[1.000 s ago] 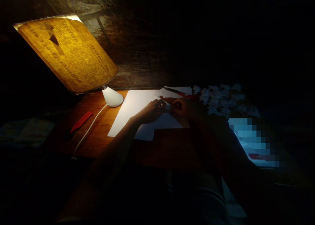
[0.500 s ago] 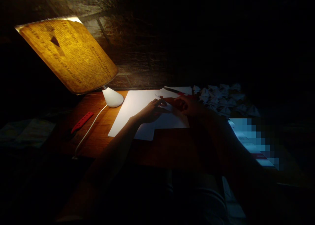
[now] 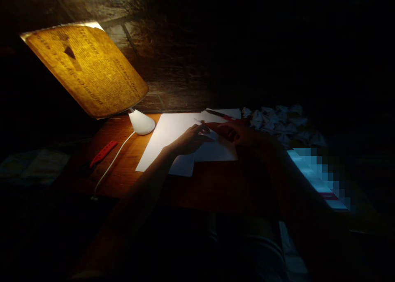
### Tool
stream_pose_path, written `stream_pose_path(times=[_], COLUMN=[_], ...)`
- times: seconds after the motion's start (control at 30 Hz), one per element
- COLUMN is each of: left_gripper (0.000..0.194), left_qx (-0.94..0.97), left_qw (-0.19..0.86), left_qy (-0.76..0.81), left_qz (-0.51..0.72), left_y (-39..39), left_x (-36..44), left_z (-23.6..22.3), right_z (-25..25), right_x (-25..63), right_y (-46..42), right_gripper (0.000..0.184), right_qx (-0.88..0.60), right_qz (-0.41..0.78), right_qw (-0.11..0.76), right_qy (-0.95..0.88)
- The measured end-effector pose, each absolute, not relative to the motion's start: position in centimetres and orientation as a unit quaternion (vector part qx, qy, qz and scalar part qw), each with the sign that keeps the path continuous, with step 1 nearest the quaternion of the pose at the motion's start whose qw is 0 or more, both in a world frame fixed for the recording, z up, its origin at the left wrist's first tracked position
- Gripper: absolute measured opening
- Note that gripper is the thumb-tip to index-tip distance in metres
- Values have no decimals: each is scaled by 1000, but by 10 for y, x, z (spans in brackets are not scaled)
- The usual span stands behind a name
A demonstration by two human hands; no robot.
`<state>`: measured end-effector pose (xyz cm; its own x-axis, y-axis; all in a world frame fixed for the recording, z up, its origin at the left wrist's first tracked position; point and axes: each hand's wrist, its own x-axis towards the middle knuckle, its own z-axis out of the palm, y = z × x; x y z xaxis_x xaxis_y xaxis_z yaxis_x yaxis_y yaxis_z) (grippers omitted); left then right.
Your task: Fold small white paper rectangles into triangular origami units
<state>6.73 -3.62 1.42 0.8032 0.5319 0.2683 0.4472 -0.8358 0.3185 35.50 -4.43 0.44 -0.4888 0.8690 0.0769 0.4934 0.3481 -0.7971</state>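
Observation:
My left hand [image 3: 191, 139] lies over the white paper sheets [image 3: 159, 144] with its fingers bent together. A small pale paper piece [image 3: 197, 120] pokes out past its fingertips; the rest of that piece is hidden. To the right, my right hand [image 3: 239, 133] hovers near the right edge of the sheets, in shadow. Its fingers reach leftward, loosely apart, and I see nothing held in them. Just behind the hands, scissors [image 3: 222, 115] with dark blades and red handles rest on another stack of paper [image 3: 233, 112].
A lamp with a printed yellow shade [image 3: 89, 68] and white base [image 3: 142, 122] stands at the left of the wooden table [image 3: 123, 175]. Its cord [image 3: 108, 167] runs forward past a red cutter [image 3: 104, 152]. Several folded paper pieces [image 3: 274, 123] lie right. A lit screen [image 3: 311, 179] glows nearby.
My right hand has shifted slightly right, and its fingers have straightened from a more curled pose. The left hand stays in nearly the same place.

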Motion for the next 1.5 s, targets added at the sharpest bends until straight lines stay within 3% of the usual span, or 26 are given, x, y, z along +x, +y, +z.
stream_pose_path(times=[0.2, 0.5, 0.77, 1.0, 1.1, 1.23, 1.37, 1.5], left_gripper=[50, 40, 21, 44, 33, 17, 19, 23], left_qx=[947, 940, 922, 933, 932, 925, 916, 919], left_qw=[128, 163, 228, 223, 193, 172, 199, 222], left_qy=[242, 248, 242, 224, 251, 283, 288, 263], left_qz=[166, 170, 197, 173, 178, 184, 194, 194], left_y=[-33, -34, -35, -38, -41, -44, -45, -44], left_x=[69, 68, 67, 65, 69, 73, 72, 68], left_z=[12, 17, 22, 26, 24, 22, 23, 25], right_z=[22, 28, 21, 20, 22, 28, 33, 35], right_x=[342, 327, 327, 328, 327, 324, 324, 325], right_y=[-53, -61, -57, -56, -59, -62, -66, -71], right_gripper=[33, 48, 34, 19, 16, 30, 53, 39], right_qx=[-415, -397, -407, -403, -412, -422, -419, -427], right_qz=[325, 265, 297, 301, 297, 303, 273, 250], right_qw=[223, 154, 181, 204, 215, 217, 188, 188], right_qy=[-820, -865, -845, -840, -834, -827, -845, -849])
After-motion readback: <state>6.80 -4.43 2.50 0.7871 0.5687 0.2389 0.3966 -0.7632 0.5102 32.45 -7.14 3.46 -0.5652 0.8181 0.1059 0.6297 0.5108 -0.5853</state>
